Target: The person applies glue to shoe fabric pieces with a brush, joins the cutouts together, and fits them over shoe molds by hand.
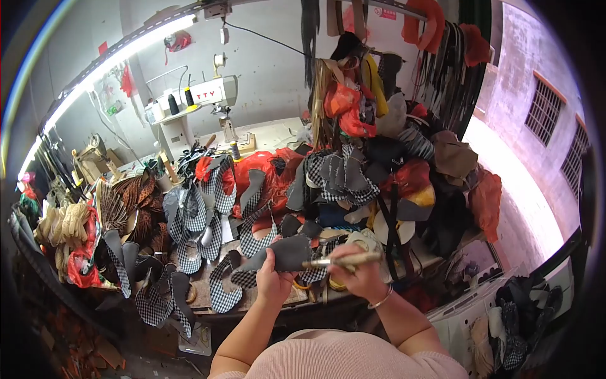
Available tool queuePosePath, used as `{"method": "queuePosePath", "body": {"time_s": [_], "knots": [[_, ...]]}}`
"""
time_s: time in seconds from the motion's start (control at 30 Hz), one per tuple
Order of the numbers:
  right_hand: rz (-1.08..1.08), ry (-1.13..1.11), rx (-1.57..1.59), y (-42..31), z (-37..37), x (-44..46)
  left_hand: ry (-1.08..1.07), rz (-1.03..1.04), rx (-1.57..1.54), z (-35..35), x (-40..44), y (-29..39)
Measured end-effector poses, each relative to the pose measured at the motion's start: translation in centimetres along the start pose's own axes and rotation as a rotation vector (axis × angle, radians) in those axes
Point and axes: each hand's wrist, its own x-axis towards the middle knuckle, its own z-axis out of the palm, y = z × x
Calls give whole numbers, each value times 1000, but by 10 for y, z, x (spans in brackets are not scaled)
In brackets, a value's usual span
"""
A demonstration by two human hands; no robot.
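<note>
My left hand (274, 281) grips a dark grey piece (287, 254) with a black-and-white checked underside, its thumb lying on the grey face. In my right hand (360, 271) is a brush (347, 259) with a pale handle, held roughly level, its tip at the right end of the grey piece. Just left of my left hand, a curved checked piece (222, 284) hangs over the table's front edge. Part of a yellow-rimmed round thing (338, 283) shows behind my right hand.
A white sewing machine (211, 92) stands at the back. Checked and grey pieces (344, 177), red plastic bags (271, 180) and tan bundles (63, 227) crowd the table. Straps (442, 82) hang at the upper right. More fabric (514, 316) lies at the lower right.
</note>
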Motion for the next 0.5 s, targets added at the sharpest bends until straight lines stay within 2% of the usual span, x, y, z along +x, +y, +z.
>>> {"method": "queuePosePath", "body": {"time_s": [0.03,0.13,0.2,0.3,0.33,0.4,0.43,0.47,0.5], "knots": [[37,-9,-120,-2,-2,8,0,-12,6,-1,-2,-2],[176,85,-114,19,-7,17,-38,-80,50,-2,-3,-6],[135,112,-86,27,-10,19,-93,-183,11,-4,-7,-4],[145,243,-43,29,-13,18,-151,-136,53,-13,-5,2],[141,238,-38,21,-12,18,-150,-128,53,-16,-3,3],[317,167,162,8,-9,12,-202,-159,-12,-21,-3,3],[185,119,32,14,-4,12,-198,-164,-10,-22,-5,3],[189,129,31,21,-4,11,-185,-197,-16,-21,-8,3],[282,155,78,28,-5,13,-176,-228,-22,-19,-8,3]]}}
